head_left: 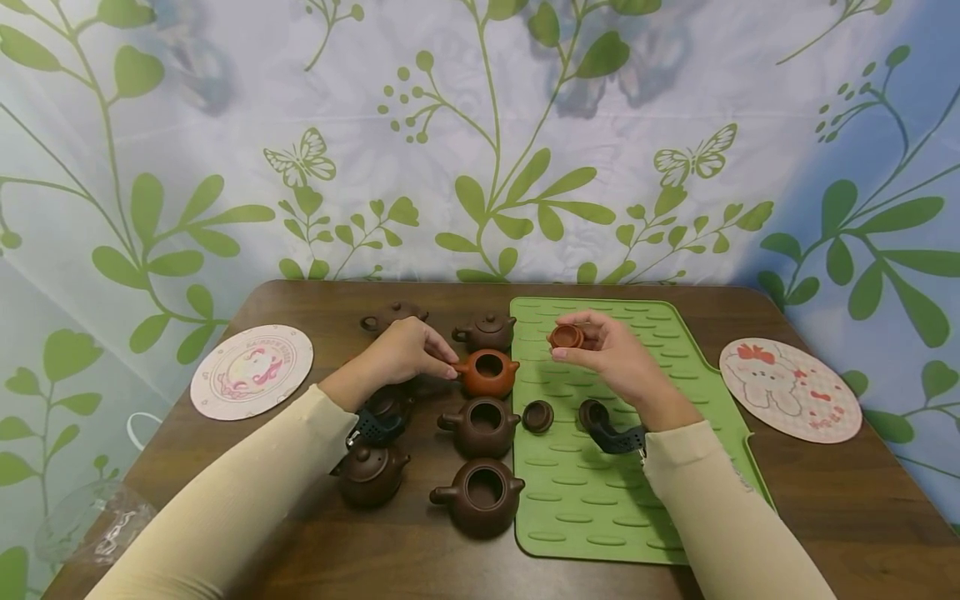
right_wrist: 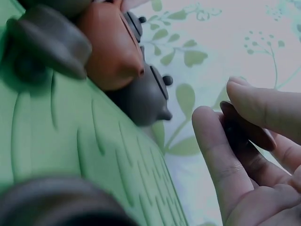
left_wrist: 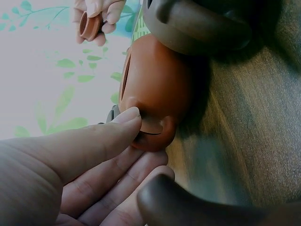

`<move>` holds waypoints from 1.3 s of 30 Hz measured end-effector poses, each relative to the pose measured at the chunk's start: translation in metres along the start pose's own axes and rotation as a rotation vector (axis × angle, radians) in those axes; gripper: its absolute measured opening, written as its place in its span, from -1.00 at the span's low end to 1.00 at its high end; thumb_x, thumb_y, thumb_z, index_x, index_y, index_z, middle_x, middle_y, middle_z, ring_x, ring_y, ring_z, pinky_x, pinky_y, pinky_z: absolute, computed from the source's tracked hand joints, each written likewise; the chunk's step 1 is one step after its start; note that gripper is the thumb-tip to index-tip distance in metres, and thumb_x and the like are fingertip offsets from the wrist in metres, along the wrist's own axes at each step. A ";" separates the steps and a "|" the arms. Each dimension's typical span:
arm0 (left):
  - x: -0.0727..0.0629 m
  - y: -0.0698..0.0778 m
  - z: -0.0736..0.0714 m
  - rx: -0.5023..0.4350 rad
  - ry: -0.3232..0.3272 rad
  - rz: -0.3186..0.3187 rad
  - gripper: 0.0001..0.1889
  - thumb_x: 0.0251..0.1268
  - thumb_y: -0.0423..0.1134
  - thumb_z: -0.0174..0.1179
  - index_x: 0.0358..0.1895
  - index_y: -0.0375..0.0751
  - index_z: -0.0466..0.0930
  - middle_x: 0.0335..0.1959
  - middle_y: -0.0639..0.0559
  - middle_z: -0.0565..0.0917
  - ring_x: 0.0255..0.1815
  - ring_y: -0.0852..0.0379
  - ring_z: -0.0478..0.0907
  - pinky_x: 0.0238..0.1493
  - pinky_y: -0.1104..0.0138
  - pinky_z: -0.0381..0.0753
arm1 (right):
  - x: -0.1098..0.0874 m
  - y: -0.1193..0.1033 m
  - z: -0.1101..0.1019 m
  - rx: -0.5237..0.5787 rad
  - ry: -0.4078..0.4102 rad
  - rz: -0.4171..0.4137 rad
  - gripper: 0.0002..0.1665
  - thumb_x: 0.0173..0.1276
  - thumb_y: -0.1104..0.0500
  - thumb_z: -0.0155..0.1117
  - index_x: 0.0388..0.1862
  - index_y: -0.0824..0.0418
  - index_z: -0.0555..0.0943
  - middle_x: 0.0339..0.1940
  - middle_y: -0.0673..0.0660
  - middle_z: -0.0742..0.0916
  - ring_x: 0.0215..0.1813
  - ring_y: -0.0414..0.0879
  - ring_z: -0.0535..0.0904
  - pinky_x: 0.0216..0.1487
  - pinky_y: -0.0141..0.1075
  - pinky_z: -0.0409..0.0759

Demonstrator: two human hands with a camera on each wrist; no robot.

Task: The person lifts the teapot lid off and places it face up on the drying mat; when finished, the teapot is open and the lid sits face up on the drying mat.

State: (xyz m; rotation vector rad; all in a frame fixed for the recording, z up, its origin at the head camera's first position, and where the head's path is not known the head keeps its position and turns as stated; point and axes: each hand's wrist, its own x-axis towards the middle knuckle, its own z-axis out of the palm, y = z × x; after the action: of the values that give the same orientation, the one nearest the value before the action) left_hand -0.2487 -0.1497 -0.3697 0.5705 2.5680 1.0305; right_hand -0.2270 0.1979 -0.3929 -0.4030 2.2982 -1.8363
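A reddish-brown clay teapot (head_left: 497, 387) without its lid stands on the table at the left edge of the green mat. My left hand (head_left: 408, 354) pinches its handle between thumb and fingers; the left wrist view shows the thumb on the handle beside the teapot's body (left_wrist: 157, 77). Over the mat, my right hand (head_left: 617, 354) holds a reddish-brown teapot lid (head_left: 566, 337) by its edge, its hollow underside facing the head camera. In the right wrist view the lid (right_wrist: 251, 129) sits between thumb and fingers, partly hidden by them.
Two dark lids, a left one (head_left: 537, 417) and a right one (head_left: 590, 414), lie on the green mat (head_left: 570, 521). Open dark teapots (head_left: 483, 518) stand nearest me, a lidded one (head_left: 495, 333) behind. More lidded teapots (head_left: 371, 479) are farther left. Round mats (head_left: 251, 372) flank both sides.
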 end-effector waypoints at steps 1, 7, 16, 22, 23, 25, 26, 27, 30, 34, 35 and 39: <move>0.000 0.000 0.000 0.001 0.000 0.001 -0.87 0.22 -0.24 0.59 -0.20 -0.11 0.89 -0.31 0.15 0.81 -0.17 0.15 0.72 -0.04 0.17 0.68 | -0.001 0.001 -0.002 -0.010 0.007 0.006 -0.38 0.43 0.23 0.52 0.40 0.27 0.52 0.19 0.31 0.69 0.12 0.11 0.66 0.15 -0.03 0.64; 0.001 -0.001 0.001 0.006 0.000 0.005 -0.87 0.22 -0.24 0.59 -0.20 -0.11 0.89 -0.31 0.15 0.81 -0.18 0.15 0.71 -0.06 0.17 0.68 | -0.008 0.005 -0.013 -0.027 0.051 0.069 -0.35 0.41 0.17 0.55 0.40 0.27 0.55 0.26 0.25 0.63 0.16 0.16 0.64 0.23 0.15 0.57; 0.000 -0.003 0.001 0.013 0.001 0.008 -0.86 0.22 -0.21 0.59 -0.19 -0.09 0.90 -0.31 0.16 0.81 -0.16 0.15 0.72 -0.04 0.17 0.69 | -0.015 0.014 -0.023 -0.059 0.071 0.161 -0.28 0.39 0.20 0.55 0.43 0.40 0.49 0.24 0.30 0.61 0.19 0.14 0.60 0.22 0.03 0.57; -0.001 -0.002 0.000 0.010 0.001 0.011 -0.86 0.22 -0.21 0.59 -0.19 -0.11 0.89 -0.31 0.16 0.81 -0.17 0.15 0.72 -0.05 0.17 0.69 | -0.014 0.020 -0.023 -0.123 0.059 0.180 -0.32 0.34 0.20 0.59 0.40 0.33 0.58 0.16 0.26 0.70 0.12 0.11 0.62 0.10 -0.04 0.61; -0.001 -0.002 0.000 0.012 0.001 0.011 -0.86 0.22 -0.21 0.59 -0.19 -0.11 0.89 -0.31 0.16 0.81 -0.16 0.15 0.72 -0.04 0.16 0.69 | -0.014 0.021 -0.023 -0.143 0.051 0.181 -0.33 0.35 0.20 0.59 0.39 0.32 0.59 0.15 0.25 0.71 0.11 0.11 0.63 0.08 -0.06 0.61; -0.001 -0.001 0.000 0.012 0.001 0.007 -0.86 0.22 -0.21 0.59 -0.19 -0.10 0.90 -0.31 0.16 0.81 -0.15 0.14 0.72 -0.04 0.16 0.68 | -0.014 0.023 -0.022 -0.177 0.033 0.175 -0.35 0.35 0.21 0.59 0.37 0.30 0.61 0.12 0.24 0.73 0.10 0.11 0.64 0.02 -0.08 0.61; -0.001 -0.001 0.000 0.012 0.000 0.006 -0.86 0.22 -0.21 0.59 -0.18 -0.10 0.90 -0.31 0.16 0.81 -0.15 0.14 0.71 -0.03 0.15 0.68 | -0.014 0.023 -0.021 -0.188 0.021 0.166 -0.36 0.35 0.22 0.58 0.37 0.31 0.61 0.11 0.25 0.73 0.09 0.11 0.64 0.00 -0.10 0.62; -0.001 -0.001 0.000 0.012 0.000 0.004 -0.86 0.22 -0.20 0.59 -0.18 -0.10 0.90 -0.30 0.16 0.81 -0.14 0.13 0.71 -0.02 0.15 0.68 | -0.014 0.024 -0.019 -0.197 0.007 0.153 -0.37 0.36 0.24 0.57 0.36 0.33 0.61 0.09 0.26 0.73 0.07 0.11 0.64 -0.02 -0.11 0.63; 0.000 -0.001 -0.001 0.014 -0.001 0.001 -0.85 0.22 -0.20 0.59 -0.18 -0.09 0.90 -0.30 0.16 0.81 -0.13 0.13 0.71 -0.01 0.15 0.68 | -0.013 0.025 -0.016 -0.226 -0.022 0.120 -0.41 0.35 0.29 0.56 0.32 0.37 0.62 0.04 0.28 0.74 0.03 0.12 0.65 -0.07 -0.16 0.66; 0.001 -0.001 -0.001 0.019 -0.002 0.002 -0.85 0.22 -0.19 0.59 -0.17 -0.09 0.90 -0.29 0.16 0.81 -0.14 0.13 0.72 -0.01 0.15 0.68 | -0.012 0.025 -0.013 -0.245 -0.048 0.120 -0.44 0.34 0.33 0.55 0.30 0.37 0.63 0.00 0.27 0.74 0.00 0.11 0.67 -0.07 -0.18 0.68; 0.001 -0.001 -0.001 0.020 -0.002 0.003 -0.85 0.23 -0.19 0.59 -0.17 -0.09 0.90 -0.29 0.16 0.81 -0.14 0.13 0.72 -0.01 0.15 0.68 | -0.012 0.024 -0.012 -0.244 -0.052 0.124 -0.44 0.35 0.33 0.55 0.30 0.38 0.62 0.00 0.27 0.74 0.00 0.11 0.66 -0.06 -0.17 0.68; 0.001 -0.001 -0.001 0.018 -0.003 0.005 -0.85 0.23 -0.20 0.59 -0.17 -0.09 0.90 -0.29 0.16 0.81 -0.13 0.13 0.71 -0.01 0.14 0.68 | -0.012 0.023 -0.011 -0.240 -0.066 0.126 -0.41 0.35 0.34 0.54 0.33 0.41 0.58 0.03 0.31 0.73 0.03 0.14 0.66 -0.04 -0.14 0.68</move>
State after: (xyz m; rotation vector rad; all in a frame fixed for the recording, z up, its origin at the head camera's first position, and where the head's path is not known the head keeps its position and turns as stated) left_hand -0.2506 -0.1506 -0.3696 0.5833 2.5764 1.0090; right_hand -0.2212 0.2161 -0.4132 -0.3365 2.4452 -1.4739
